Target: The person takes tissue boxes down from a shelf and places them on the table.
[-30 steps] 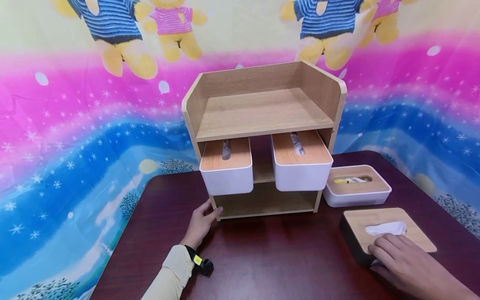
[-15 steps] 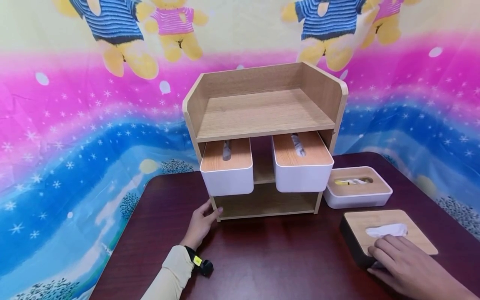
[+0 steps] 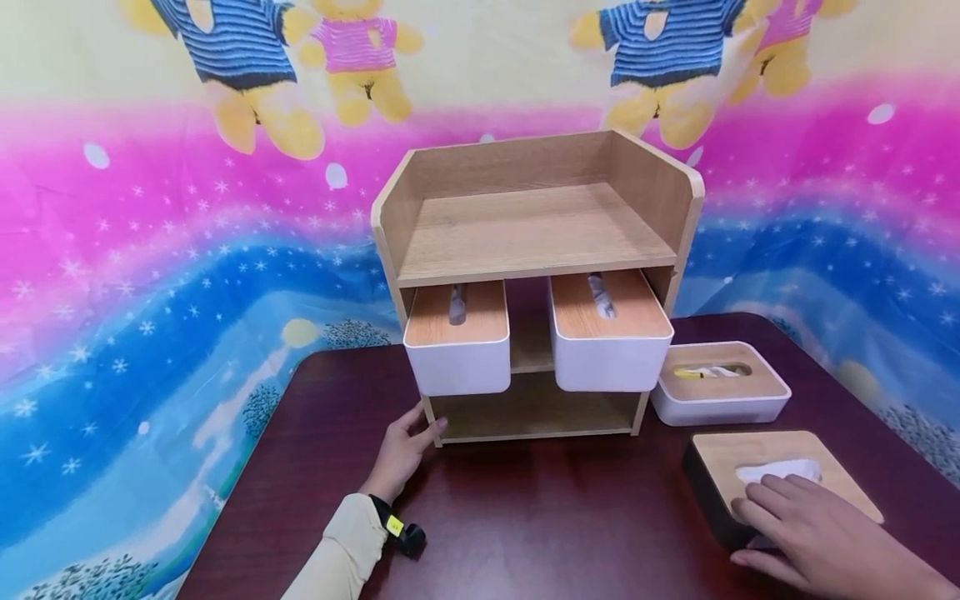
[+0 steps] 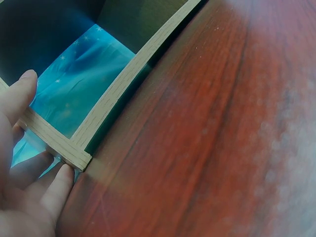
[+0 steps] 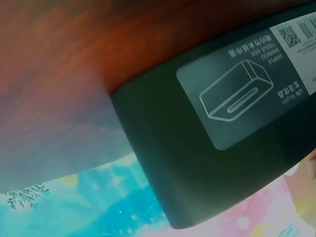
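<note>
Beneath the right hand (image 3: 828,529), dark box (image 3: 723,467); thumb apart from fingers, can't tell if clamped. Left hand (image 3: 399,458) pinches shelf (image 3: 536,229) by side edge. Probably bracing shelf, securing box; next wants firm grasp.

On the side of the dark box (image 5: 153,163), a grey label (image 5: 197,84) reads "SIMPLE BAMBOO TISSUE BOX" and "Life Youpin", with Chinese characters; beside it stand a QR code (image 5: 289,35) and a barcode (image 5: 308,25).

left hand (image 3: 399,454), right hand (image 3: 810,527) well apart
</note>
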Demonstrator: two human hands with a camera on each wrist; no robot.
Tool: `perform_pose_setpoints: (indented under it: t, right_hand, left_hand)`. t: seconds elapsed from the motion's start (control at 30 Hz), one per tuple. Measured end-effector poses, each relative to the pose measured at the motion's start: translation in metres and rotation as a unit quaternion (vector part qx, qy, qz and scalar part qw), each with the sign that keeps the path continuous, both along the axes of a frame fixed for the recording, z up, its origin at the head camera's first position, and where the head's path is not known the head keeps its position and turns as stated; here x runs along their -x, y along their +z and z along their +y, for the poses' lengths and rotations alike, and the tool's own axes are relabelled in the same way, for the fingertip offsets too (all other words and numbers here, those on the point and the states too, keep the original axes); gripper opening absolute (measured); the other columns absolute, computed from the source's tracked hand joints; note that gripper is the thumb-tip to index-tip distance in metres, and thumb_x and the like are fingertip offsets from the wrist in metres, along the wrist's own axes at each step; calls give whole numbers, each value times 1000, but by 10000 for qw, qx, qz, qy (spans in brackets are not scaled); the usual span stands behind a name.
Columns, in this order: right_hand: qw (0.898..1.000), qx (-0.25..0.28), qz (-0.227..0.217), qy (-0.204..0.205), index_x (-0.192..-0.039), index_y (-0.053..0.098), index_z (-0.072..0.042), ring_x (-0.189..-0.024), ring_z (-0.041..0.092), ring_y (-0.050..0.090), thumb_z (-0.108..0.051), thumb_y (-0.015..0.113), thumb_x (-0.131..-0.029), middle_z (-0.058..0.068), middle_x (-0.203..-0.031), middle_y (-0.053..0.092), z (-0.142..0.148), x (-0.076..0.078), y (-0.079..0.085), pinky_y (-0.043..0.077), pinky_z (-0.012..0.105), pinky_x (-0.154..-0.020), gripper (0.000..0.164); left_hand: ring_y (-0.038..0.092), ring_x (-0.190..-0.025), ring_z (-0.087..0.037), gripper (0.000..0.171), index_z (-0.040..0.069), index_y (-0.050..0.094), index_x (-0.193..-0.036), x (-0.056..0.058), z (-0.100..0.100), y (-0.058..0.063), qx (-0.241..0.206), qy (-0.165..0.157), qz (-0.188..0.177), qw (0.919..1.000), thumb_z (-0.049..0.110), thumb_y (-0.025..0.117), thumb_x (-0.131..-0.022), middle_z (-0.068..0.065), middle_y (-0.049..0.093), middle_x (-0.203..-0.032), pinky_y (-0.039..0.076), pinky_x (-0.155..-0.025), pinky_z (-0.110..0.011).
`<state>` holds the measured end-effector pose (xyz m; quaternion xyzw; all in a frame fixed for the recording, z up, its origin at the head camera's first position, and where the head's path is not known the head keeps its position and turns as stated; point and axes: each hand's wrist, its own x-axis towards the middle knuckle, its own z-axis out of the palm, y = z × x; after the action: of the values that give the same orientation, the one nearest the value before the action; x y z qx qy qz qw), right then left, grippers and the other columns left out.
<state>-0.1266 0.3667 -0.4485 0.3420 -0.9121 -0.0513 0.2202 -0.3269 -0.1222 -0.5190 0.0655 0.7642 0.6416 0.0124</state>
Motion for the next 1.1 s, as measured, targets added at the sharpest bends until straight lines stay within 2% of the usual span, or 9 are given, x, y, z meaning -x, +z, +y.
perform_pose_setpoints:
  t: [0.13,0.27,0.43,0.57,0.73,0.87,0.97,1.07,1.1]
  right_hand:
    - [9999,-11,-63,135,-90,55,-36,-72,-3,37,-60,72,-77,-29,-84,36,-1,5,6,41,26,-58,32]
    - [9986,288,147,410,-88,54,-35,-69,-4,32,-57,75,-77,-27,-84,30,-2,14,15,34,22,-57,32]
    - [9958,527,323,673,-90,60,-31,-69,-5,39,-51,73,-81,-25,-85,41,-2,28,25,39,23,-59,26]
    - [9954,507,526,623,-90,62,-28,-72,-2,47,-51,71,-84,-20,-86,49,0,38,35,44,27,-64,25]
    - [9937,507,825,572,-91,63,-22,-76,5,53,-56,59,-90,-14,-86,54,0,52,51,44,32,-70,35]
    - [9902,609,1055,686,-90,61,-18,-73,7,52,-60,52,-93,-11,-84,54,1,65,63,45,33,-65,43]
    - [9910,710,968,592,-94,62,-18,-77,7,55,-57,61,-89,-9,-89,59,2,76,66,48,34,-64,40]
    - [9939,746,677,459,-100,63,-19,-84,7,57,-51,69,-85,-8,-96,63,2,87,59,48,33,-72,35]
    - [9939,784,619,471,-101,63,-19,-87,7,58,-48,71,-84,-8,-98,63,0,90,56,47,33,-74,34]
  left_hand:
    - [51,-125,-25,76,19,47,-146,2,0,0,46,38,11,10000,48,76,-81,-3,46,-146,46,-96,-43]
    - [44,-131,-24,78,20,47,-146,4,-1,0,115,32,134,9998,51,75,-80,-1,45,-147,41,-101,-45]
    - [43,-132,-25,79,22,47,-146,3,-3,-1,142,23,89,9999,52,75,-79,-1,45,-148,40,-102,-46]
    - [41,-134,-24,77,24,47,-146,1,-4,-1,122,-4,62,9999,51,75,-80,0,44,-148,40,-102,-46]
    - [44,-131,-25,76,23,47,-146,0,-2,0,75,-11,111,9999,49,74,-81,-2,45,-147,42,-101,-45]
    - [50,-126,-25,74,22,48,-146,-1,-2,-2,64,-1,15,10000,47,75,-82,-2,46,-146,43,-100,-45]
    - [46,-130,-25,75,21,48,-145,0,-2,-2,115,37,56,9999,48,75,-81,-2,47,-146,39,-104,-46]
    - [43,-132,-25,76,19,48,-145,1,-2,-2,148,35,163,9998,49,75,-81,-4,48,-145,36,-106,-48]
    - [41,-134,-26,74,18,47,-146,-1,-1,1,177,9,158,9997,47,74,-83,-5,47,-145,35,-106,-48]
